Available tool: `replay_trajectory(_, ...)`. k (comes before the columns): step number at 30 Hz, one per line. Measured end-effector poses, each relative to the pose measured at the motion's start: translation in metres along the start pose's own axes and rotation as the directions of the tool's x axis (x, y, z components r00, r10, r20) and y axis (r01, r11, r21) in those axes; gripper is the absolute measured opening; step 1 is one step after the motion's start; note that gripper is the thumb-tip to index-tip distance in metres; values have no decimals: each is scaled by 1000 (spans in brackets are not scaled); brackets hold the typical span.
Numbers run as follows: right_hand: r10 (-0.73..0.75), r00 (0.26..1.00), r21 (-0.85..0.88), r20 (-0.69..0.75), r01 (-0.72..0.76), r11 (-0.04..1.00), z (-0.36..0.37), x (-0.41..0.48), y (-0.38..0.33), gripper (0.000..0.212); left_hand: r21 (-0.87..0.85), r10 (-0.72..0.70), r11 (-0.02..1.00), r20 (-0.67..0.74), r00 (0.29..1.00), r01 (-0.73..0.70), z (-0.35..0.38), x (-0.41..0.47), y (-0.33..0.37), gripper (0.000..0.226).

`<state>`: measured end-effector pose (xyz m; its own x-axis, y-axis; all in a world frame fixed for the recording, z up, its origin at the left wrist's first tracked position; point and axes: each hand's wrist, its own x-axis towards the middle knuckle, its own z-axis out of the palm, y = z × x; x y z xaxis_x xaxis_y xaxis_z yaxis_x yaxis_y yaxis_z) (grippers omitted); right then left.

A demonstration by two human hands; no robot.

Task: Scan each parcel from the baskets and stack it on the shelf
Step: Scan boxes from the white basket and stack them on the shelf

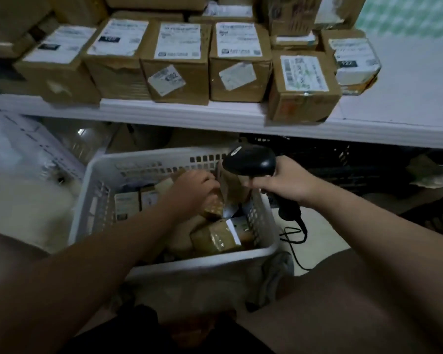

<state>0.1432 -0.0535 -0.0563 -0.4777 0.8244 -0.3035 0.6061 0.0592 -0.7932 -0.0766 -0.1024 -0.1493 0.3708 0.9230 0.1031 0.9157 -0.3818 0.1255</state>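
A white slotted basket (92, 200) stands on the floor in front of me with several brown taped parcels inside. My left hand (193, 187) reaches into it and grips a small brown parcel (212, 208) near the basket's right side. Another taped parcel (215, 237) lies at the front right corner. My right hand (284, 180) holds a black barcode scanner (251, 159) by its handle just above the basket's right rim, with the head turned left toward the parcel. Above, the white shelf (189, 113) carries a row of labelled cardboard boxes (177, 62).
The scanner's black cable (292, 236) trails on the floor right of the basket. A dark crate (343, 159) sits under the shelf at the right. White plastic bags (16, 154) lie at the left. The shelf's right end (407, 93) is bare. My knees frame the bottom.
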Motion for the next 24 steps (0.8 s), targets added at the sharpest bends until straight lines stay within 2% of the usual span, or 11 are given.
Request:
replay_trajectory(2,103,994,-24,21,-102,994,18,14,19,15,11,19,1000,145,989,-21,19,-7,3,34)
replay_trajectory(5,207,978,-11,-14,-207,978,26,27,43,19,3,48,999,360,932,-52,45,-12,7,51)
replay_trajectory(9,282,959,41,-31,-281,959,24,30,62,6,88,103,977,594,797,-192,65,-1,16,73)
replay_trajectory(11,300,954,29,1,-300,954,23,32,67,6,105,106,962,711,696,-253,76,10,19,86)
replay_trajectory(13,312,950,14,26,-312,950,23,36,69,8,97,132,942,774,619,-323,84,20,21,96)
replay_trajectory(14,312,950,17,36,-312,950,24,38,70,11,98,143,933,781,608,-345,87,24,21,97)
replay_trajectory(16,306,950,22,55,-308,951,26,44,67,14,113,145,929,764,629,-352,91,25,17,95)
replay_trajectory(18,302,950,-2,74,-303,953,28,48,63,6,141,120,943,703,701,-303,91,17,6,90)
replay_trajectory(21,294,950,12,101,-297,955,34,51,54,16,84,13,995,435,900,-55,80,-2,-19,74)
replay_trajectory(22,294,949,37,113,-300,953,36,52,51,13,13,-54,999,334,941,53,73,-8,-27,74)
replay_trajectory(24,295,944,145,147,-316,938,43,51,41,8,-103,-178,974,214,960,204,54,-19,-39,84)
